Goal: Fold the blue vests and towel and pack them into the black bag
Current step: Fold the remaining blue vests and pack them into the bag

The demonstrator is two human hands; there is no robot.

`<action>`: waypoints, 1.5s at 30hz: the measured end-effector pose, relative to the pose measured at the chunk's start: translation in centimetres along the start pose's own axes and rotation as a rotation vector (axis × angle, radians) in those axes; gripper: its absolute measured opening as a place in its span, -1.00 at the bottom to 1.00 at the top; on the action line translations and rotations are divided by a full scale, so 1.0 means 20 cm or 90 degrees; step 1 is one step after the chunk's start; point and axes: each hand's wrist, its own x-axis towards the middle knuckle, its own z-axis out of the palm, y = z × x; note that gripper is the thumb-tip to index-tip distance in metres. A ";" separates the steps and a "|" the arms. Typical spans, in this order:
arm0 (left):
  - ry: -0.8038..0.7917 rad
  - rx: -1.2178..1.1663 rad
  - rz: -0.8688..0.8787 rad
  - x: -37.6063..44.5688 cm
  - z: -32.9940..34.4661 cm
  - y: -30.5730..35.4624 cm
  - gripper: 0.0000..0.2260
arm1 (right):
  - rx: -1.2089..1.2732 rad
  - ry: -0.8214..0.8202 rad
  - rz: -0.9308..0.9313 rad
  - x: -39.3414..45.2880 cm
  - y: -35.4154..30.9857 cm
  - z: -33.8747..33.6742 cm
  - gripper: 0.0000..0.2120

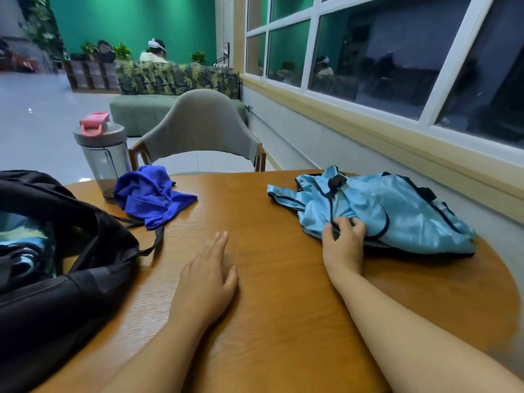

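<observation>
A crumpled pile of light blue vests (397,205) with dark trim lies on the right side of the wooden table (255,279). My right hand (344,245) pinches the near edge of that pile. Flat on the table's middle rests my left hand (208,282), fingers apart and holding nothing. A rumpled royal-blue towel (151,194) sits at the far left of the table. The black bag (56,279) stands open at the left edge, with light blue and dark fabric (22,251) visible inside.
A grey water bottle (103,157) with a pink lid stands behind the towel. A grey chair (198,129) faces the table's far side. A wall with windows (397,52) runs along the right. A person (154,52) sits far back.
</observation>
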 end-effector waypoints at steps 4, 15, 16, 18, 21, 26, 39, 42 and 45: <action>0.038 0.007 0.060 -0.01 0.00 0.00 -0.29 | -0.015 -0.146 -0.353 -0.20 -0.11 0.00 -0.85; 0.027 -0.022 0.171 -0.01 0.04 -0.05 -0.76 | 0.035 -0.037 -0.462 -0.36 -0.16 0.02 -0.76; 0.015 -0.050 0.138 -0.02 0.03 -0.05 -0.78 | -0.009 -0.018 -0.419 -0.36 -0.16 0.02 -0.73; 0.032 -0.133 0.070 -0.02 0.01 -0.05 -0.88 | -0.075 -0.077 -0.338 -0.36 -0.17 0.02 -0.59; 0.135 -0.253 -0.050 -0.02 -0.02 -0.05 -0.80 | -0.112 -0.229 -0.274 -0.35 -0.18 0.02 -0.38; 0.186 -0.434 -0.229 -0.07 -0.06 -0.07 -0.69 | -0.102 -0.296 -0.250 -0.36 -0.21 -0.02 -0.54; 0.005 -0.121 -0.015 -0.17 -0.10 -0.05 -0.46 | -0.066 -0.397 -0.210 -0.43 -0.23 -0.07 -0.79; 0.003 -0.038 0.035 -0.20 -0.08 -0.06 -0.64 | 0.160 -0.270 -0.005 -0.39 -0.22 -0.09 -0.78; 0.075 -0.073 0.000 -0.24 -0.11 -0.07 -0.60 | 0.133 -0.197 0.059 -0.39 -0.20 -0.09 -0.69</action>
